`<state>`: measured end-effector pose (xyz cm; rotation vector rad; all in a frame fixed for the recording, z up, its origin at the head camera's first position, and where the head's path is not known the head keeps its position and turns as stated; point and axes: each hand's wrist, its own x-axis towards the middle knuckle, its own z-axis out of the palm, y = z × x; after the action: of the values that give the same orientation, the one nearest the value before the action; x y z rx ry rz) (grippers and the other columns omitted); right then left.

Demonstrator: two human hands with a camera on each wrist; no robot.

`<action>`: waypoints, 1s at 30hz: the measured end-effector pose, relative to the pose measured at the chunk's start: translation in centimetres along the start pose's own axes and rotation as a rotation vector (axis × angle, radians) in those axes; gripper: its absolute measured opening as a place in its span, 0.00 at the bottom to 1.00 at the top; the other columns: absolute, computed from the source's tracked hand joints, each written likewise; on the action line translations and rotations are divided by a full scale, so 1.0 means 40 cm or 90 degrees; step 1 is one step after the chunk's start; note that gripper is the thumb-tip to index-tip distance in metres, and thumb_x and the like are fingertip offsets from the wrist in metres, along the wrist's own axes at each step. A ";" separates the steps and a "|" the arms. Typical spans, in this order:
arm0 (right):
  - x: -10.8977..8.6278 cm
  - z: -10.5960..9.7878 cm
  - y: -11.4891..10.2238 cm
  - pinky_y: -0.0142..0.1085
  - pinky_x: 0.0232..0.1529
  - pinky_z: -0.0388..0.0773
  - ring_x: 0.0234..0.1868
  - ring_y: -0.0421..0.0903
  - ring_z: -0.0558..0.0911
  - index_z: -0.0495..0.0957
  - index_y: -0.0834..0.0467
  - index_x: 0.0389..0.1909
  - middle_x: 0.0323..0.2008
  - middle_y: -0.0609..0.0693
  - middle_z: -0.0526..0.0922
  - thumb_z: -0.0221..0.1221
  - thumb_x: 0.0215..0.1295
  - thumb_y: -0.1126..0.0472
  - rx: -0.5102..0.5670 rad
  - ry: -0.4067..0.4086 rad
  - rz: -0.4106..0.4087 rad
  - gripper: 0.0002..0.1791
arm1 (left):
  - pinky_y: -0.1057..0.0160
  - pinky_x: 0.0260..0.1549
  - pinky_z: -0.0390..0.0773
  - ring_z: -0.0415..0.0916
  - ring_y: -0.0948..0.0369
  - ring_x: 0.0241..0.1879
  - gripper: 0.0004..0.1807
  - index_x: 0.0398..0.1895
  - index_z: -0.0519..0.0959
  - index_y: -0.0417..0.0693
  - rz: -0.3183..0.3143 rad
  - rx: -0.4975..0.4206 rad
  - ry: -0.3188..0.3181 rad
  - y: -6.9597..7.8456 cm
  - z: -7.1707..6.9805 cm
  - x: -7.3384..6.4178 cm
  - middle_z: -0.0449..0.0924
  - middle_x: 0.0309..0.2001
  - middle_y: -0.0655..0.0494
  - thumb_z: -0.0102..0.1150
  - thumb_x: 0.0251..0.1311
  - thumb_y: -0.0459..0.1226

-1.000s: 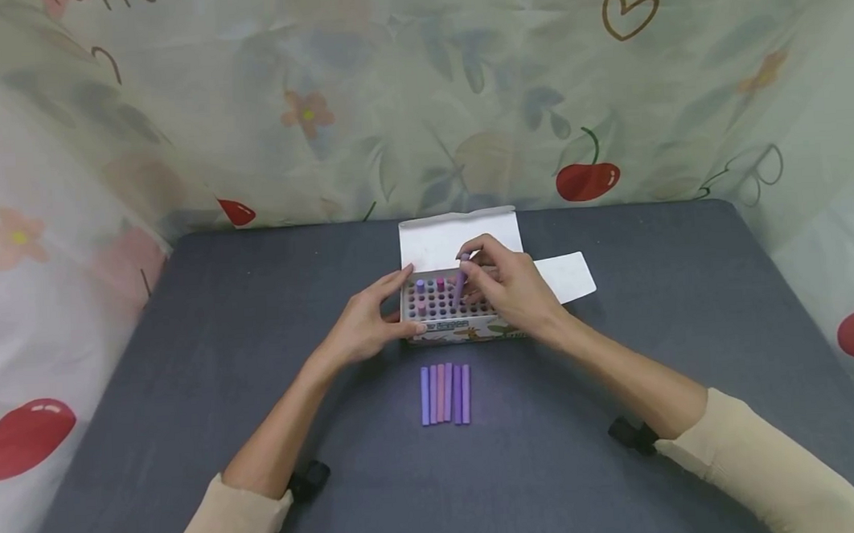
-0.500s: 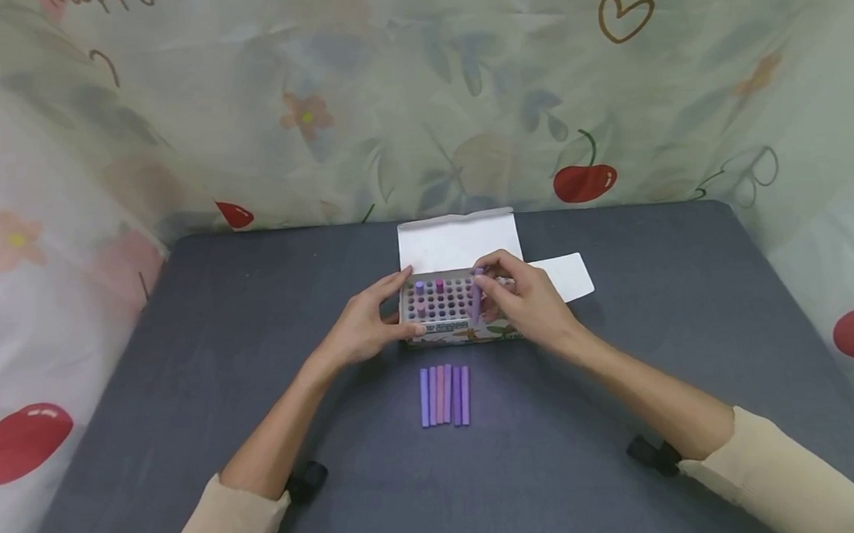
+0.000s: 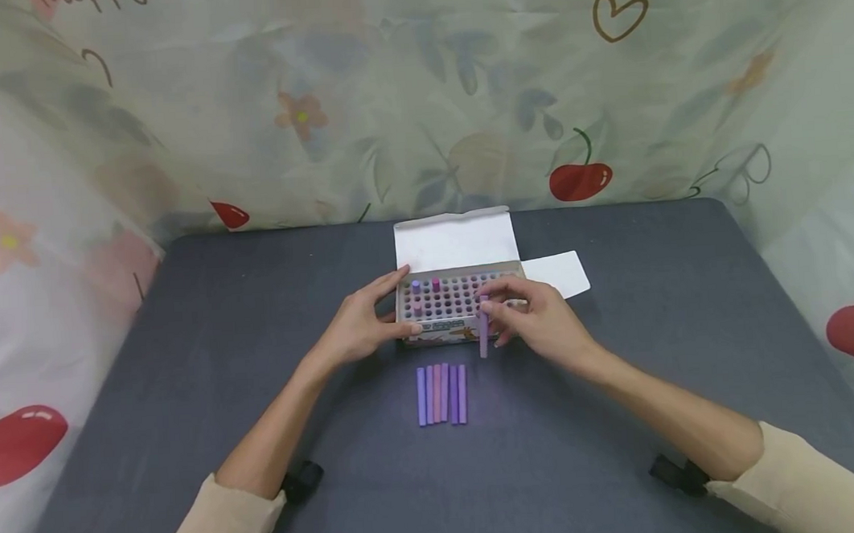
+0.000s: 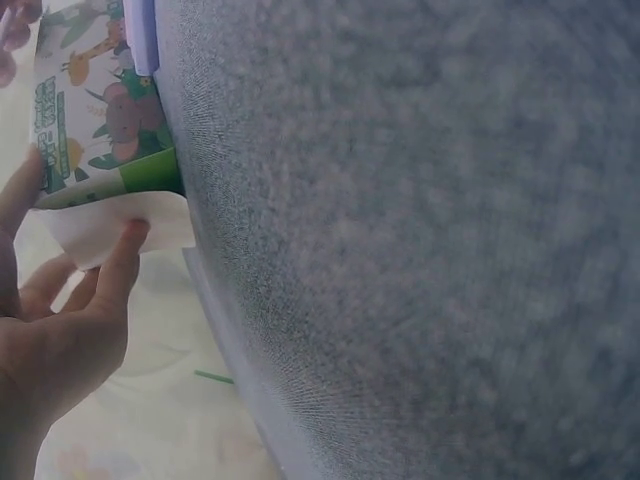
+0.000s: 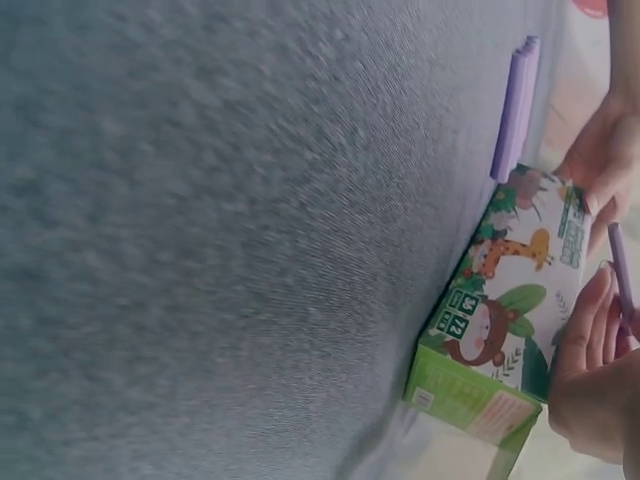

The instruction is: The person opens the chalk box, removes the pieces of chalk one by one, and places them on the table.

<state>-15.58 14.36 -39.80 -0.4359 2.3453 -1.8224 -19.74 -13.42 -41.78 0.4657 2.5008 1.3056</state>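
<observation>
A cardboard chalk box (image 3: 446, 332) with a holed tray and animal pictures on its front stands lid-open near the table's back edge. My left hand (image 3: 358, 325) holds its left end, thumb at the front corner and a finger at the back. Between thumb and fingertips my right hand (image 3: 543, 318) pinches a purple chalk stick (image 3: 483, 334), upright just in front of the box. A lilac stick (image 3: 416, 287), a magenta stick (image 3: 436, 285) and a pink one (image 3: 418, 310) poke up from the tray's left part. My right hand hides its right front part.
In front of the box, a row of several purple and pink chalk sticks (image 3: 442, 394) lies on the dark grey table (image 3: 351, 480). The white lid (image 3: 456, 243) leans back; a side flap (image 3: 559, 274) juts right. A patterned curtain (image 3: 360, 101) hangs behind.
My right hand has drawn the purple chalk stick from above the tray toward me and slightly right, past the box's front edge. My left hand keeps its hold on the box.
</observation>
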 end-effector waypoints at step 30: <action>-0.056 0.043 0.099 0.46 0.31 0.88 0.31 0.51 0.86 0.81 0.69 0.49 0.35 0.58 0.84 0.66 0.65 0.65 0.060 -0.076 0.160 0.15 | 0.59 0.56 0.81 0.67 0.49 0.68 0.49 0.78 0.56 0.63 0.020 0.009 0.006 -0.005 0.002 0.003 0.53 0.77 0.51 0.73 0.56 0.40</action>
<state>-13.53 14.35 -44.22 -0.2192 2.1166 -1.7298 -19.83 -13.41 -42.00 0.5041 2.5218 1.3059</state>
